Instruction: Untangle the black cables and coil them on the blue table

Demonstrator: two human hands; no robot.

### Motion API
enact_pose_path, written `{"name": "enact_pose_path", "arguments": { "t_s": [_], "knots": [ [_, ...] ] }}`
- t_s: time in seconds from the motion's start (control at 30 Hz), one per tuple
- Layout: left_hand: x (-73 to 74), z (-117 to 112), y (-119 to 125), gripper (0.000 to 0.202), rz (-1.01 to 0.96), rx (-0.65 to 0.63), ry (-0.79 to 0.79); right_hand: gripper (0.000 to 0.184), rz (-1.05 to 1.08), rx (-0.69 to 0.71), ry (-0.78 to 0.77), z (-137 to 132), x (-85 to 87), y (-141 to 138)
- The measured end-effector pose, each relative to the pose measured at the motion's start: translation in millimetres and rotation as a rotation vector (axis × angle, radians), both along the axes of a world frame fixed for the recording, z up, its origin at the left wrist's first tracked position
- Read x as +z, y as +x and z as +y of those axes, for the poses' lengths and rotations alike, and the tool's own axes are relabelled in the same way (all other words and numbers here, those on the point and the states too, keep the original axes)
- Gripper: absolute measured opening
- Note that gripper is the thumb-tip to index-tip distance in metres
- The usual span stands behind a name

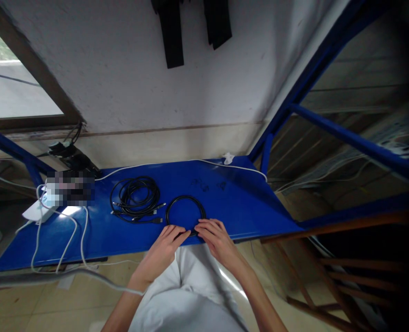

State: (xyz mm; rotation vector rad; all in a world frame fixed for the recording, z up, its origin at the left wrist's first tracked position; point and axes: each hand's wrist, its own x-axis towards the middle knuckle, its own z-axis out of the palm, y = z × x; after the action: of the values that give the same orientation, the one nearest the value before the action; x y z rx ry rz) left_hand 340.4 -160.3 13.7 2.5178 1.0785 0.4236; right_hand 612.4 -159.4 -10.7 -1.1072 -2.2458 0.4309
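blue tabletop (239, 212): cable loop (185, 197), near side in left hand (166, 242), right hand (220, 240)

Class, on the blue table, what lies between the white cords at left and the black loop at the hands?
A pile of black cables, left of the loop; the head view shows it.

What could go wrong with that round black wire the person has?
It might spring open: the left hand and right hand hold the near side of the black cable loop, and I can't see any tie on it.

It could slip off into the lap, since it lies close to the near edge of the blue table.

It might snag on the black cable pile beside it, where a loose plug points toward the loop.
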Motion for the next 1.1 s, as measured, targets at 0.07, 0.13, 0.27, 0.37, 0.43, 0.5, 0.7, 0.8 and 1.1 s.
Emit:
{"name": "enact_pose_path", "arguments": {
  "t_s": [0.07, 0.13, 0.27, 0.37, 0.43, 0.5, 0.7, 0.8, 1.1],
  "knots": [
    [0.0, -0.2, -5.9, 0.081, 0.003, -0.022, -0.003, 0.059, -0.026, 0.014, -0.013, 1.1, 2.2, 3.5],
    [-1.6, -0.2, -10.0, 0.076, -0.004, -0.032, 0.013, 0.067, -0.046, 0.006, -0.015, 2.8, 3.8, 6.2],
    [-2.2, -0.2, -10.1, 0.074, -0.029, -0.025, 0.033, 0.068, -0.084, -0.011, -0.008, 5.1, 7.8, 5.5],
    [3.4, 1.0, -3.7, 0.080, -0.025, 0.001, 0.019, 0.057, -0.107, 0.018, -0.020, 3.8, 13.4, -4.2],
    [7.7, 3.2, 1.3, 0.075, -0.007, 0.016, 0.023, 0.050, -0.130, 0.036, -0.027, 2.8, 16.8, -14.2],
    [10.9, 6.1, 5.0, 0.060, 0.021, 0.024, 0.044, 0.049, -0.170, 0.026, -0.028, 2.8, 18.8, -24.5],
    [16.4, 10.8, 4.9, 0.040, 0.118, 0.033, 0.080, 0.032, -0.317, -0.004, -0.011, 5.4, 23.9, -46.1],
    [17.6, 11.2, 2.3, 0.043, 0.143, 0.018, 0.141, 0.014, -0.399, -0.012, 0.024, 5.6, 27.6, -53.8],
    [7.8, 12.1, -16.4, 0.041, 0.082, -0.031, 0.356, 0.012, -0.501, 0.060, 0.049, 11.3, 44.3, -71.2]
  ]
}}
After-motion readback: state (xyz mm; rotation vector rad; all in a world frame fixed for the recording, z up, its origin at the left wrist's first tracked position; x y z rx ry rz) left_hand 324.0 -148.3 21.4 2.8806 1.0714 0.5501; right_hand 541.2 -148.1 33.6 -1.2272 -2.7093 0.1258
